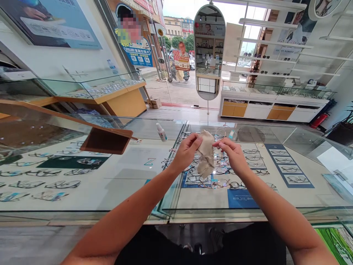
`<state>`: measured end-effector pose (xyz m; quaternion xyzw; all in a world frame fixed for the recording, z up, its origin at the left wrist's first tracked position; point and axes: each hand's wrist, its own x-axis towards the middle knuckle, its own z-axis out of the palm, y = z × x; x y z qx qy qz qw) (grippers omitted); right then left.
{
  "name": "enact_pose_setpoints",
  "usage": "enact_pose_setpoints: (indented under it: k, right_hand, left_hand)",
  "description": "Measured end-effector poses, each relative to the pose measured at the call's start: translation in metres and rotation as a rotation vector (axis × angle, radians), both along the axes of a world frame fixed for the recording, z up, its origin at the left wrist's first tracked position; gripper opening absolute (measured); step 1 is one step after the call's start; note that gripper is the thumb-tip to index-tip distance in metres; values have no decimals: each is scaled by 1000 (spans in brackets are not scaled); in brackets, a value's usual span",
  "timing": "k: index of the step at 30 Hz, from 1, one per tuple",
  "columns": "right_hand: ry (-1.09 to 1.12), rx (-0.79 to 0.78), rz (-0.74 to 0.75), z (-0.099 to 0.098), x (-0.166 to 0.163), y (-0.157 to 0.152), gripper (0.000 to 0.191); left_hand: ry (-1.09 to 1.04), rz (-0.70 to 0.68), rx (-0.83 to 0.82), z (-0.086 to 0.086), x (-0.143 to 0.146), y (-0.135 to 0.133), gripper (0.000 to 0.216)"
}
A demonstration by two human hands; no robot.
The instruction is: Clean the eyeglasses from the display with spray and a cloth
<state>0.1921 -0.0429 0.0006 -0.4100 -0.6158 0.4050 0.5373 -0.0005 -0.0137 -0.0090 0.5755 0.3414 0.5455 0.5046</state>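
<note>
Over the glass counter, my left hand [189,149] is closed on a crumpled beige cleaning cloth [206,154], which hangs down from the fingers. Just to its right, my right hand [231,150] pinches a thin-rimmed pair of eyeglasses [225,133]. Part of the eyeglasses is hidden behind the cloth and fingers. Beneath both hands, rows of eyeglass frames [220,183] lie inside the showcase. A small white spray bottle [161,132] stands on the counter top, left of my hands and apart from them.
A brown tray-like board [106,140] rests at the left on the glass counter [138,211]. An oval mirror [209,79] stands beyond the counter. Further display cases [121,99] are at the far left, with white cabinets [257,109] at the far right. More frames [49,184] lie under the left glass.
</note>
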Motion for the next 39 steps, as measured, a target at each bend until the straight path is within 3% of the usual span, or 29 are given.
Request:
enact_pose_setpoints:
  k: [8, 16, 25, 39]
  right_hand:
    - [-154, 11, -8, -1, -4, -3, 30]
    - [-45, 1, -58, 2, 0, -2, 29]
    - [-62, 10, -39, -1, -3, -2, 29]
    - [21, 6, -82, -1, -3, -4, 34]
  left_hand:
    - [90, -17, 97, 5, 1, -4, 62]
    - [24, 20, 17, 1, -2, 1, 59]
    - [84, -33, 121, 0, 1, -4, 55]
    - [82, -39, 84, 0, 1, -3, 56]
